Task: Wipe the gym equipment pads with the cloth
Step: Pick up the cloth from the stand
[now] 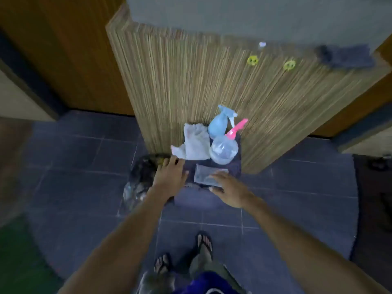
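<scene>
A low dark stool or pad (191, 200) stands on the floor against a ribbed wooden panel. On it lie a folded white cloth (196, 143), a blue spray bottle (219, 123), a clear spray bottle with a pink trigger (224, 148) and a small grey folded cloth (206, 177). My left hand (169, 177) hovers over the stool's left side, fingers spread, tips near the white cloth's corner. My right hand (228, 190) rests flat on the grey cloth's right edge, fingers apart. Neither hand grips anything.
The ribbed wooden panel (212, 92) rises right behind the stool. A clear plastic bag (137, 185) lies left of the stool. Dark tiled floor (84, 166) surrounds it; my sandalled feet (203, 245) stand below. A dark mat (373, 209) lies at right.
</scene>
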The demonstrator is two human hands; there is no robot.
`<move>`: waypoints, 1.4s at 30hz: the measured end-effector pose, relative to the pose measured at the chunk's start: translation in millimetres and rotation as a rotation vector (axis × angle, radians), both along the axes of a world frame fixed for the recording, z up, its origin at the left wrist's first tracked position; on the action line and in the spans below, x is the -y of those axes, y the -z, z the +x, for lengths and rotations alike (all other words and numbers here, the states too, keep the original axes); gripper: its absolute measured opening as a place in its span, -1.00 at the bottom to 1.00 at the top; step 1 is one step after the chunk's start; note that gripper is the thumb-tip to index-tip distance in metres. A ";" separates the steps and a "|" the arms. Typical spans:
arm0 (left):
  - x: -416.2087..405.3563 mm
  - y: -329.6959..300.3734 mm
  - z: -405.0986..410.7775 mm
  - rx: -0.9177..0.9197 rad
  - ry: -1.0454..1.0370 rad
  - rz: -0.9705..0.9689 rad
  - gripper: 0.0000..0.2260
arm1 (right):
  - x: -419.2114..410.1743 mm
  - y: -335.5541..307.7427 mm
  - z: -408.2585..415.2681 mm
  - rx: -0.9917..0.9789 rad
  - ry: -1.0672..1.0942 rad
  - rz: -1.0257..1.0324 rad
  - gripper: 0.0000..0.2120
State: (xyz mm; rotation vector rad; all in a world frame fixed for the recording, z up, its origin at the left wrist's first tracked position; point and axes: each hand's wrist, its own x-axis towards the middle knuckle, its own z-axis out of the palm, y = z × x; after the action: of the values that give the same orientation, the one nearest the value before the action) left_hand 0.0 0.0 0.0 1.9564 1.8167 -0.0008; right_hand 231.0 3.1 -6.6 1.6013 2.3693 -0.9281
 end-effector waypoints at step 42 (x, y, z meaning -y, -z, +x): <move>58.3 156.6 55.3 0.083 -0.356 -0.024 -0.48 | -72.1 132.7 10.7 -0.199 -0.326 0.048 -0.56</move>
State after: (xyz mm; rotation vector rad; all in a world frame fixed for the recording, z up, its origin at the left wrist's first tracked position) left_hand 55.3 -58.3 -156.6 1.5691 2.0715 0.1687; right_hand 241.8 75.2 -139.3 1.1287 2.6955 -1.0048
